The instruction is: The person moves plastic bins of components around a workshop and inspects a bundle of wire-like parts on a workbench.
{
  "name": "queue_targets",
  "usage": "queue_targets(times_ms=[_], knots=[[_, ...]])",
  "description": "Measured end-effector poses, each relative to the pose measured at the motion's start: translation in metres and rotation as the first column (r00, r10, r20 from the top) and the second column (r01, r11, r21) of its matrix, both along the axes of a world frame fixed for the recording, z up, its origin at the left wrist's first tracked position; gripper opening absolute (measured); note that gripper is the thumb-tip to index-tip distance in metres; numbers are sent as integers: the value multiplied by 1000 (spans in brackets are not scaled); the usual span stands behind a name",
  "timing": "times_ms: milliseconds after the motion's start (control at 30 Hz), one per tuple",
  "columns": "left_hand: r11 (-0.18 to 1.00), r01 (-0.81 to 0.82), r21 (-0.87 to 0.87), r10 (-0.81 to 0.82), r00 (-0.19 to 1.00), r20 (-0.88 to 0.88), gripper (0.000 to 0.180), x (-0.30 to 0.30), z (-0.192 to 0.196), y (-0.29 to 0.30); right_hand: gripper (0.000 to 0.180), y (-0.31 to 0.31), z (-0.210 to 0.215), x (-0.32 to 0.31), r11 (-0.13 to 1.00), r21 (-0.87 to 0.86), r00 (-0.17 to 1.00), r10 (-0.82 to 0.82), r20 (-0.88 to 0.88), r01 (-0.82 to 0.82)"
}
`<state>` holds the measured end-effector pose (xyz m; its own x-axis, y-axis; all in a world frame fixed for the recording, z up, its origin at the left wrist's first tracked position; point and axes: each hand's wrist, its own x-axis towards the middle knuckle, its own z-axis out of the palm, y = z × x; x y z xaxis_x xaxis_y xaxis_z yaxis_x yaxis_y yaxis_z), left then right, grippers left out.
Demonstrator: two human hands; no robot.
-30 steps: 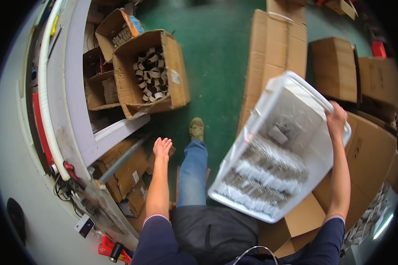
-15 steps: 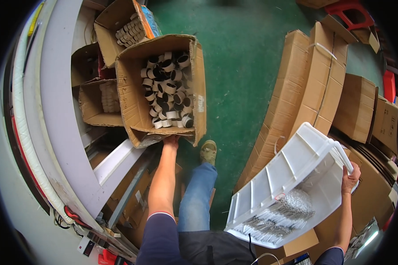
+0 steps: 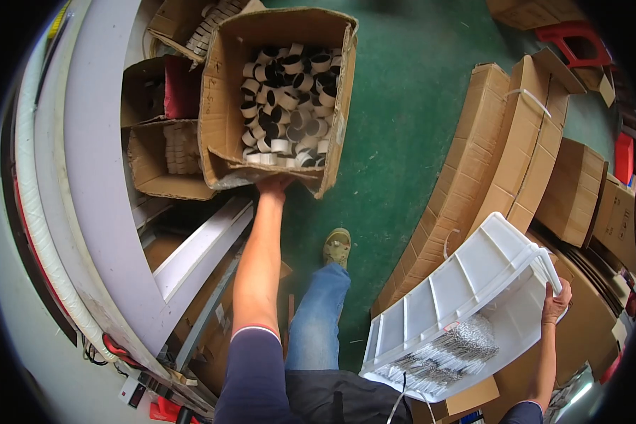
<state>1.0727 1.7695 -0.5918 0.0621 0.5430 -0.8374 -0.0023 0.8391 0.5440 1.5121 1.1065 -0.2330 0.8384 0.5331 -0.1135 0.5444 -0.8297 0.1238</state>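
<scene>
My left hand (image 3: 274, 185) reaches forward to the near edge of an open cardboard box (image 3: 222, 92) and grips it there. Part of the fingers is hidden by the box's edge. Inside lie many short white ring-shaped pieces (image 3: 283, 99) with dark insides, heaped loosely. On the right, my right hand (image 3: 556, 304) is closed round the rim of a white plastic crate (image 3: 466, 268). The crate leans on its side against my body, its opening turned to the right. A bundle of thin, shiny, silvery pieces (image 3: 463, 346) rests in it.
Smaller open cartons (image 3: 145, 166) with stacked pale pieces stand at the left, beside a white frame (image 3: 205, 244). Long cardboard boxes (image 3: 473, 148) lie along the right. A red plastic stool (image 3: 576, 42) is at the far right. Green floor (image 3: 396, 134) runs between.
The cardboard box has moved farther away and slightly right, with my left arm stretching out after it. The crate in my right hand has shifted only slightly in the picture.
</scene>
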Motion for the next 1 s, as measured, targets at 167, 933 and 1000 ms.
queue_targets(times_ms=[167,933,1000], knots=[[999,49,23,-47,996,-73,45,37,18,15,26,12,6,-3,999,36,1000,-13,13,12],[711,697,-95,-703,699,-131,32,-163,284,-412,32,-14,-1,6,994,79,997,81,12,-81],[731,677,88,-584,686,-434,22,-186,302,-407,33,-42,-5,29,997,76,999,-30,-11,31]])
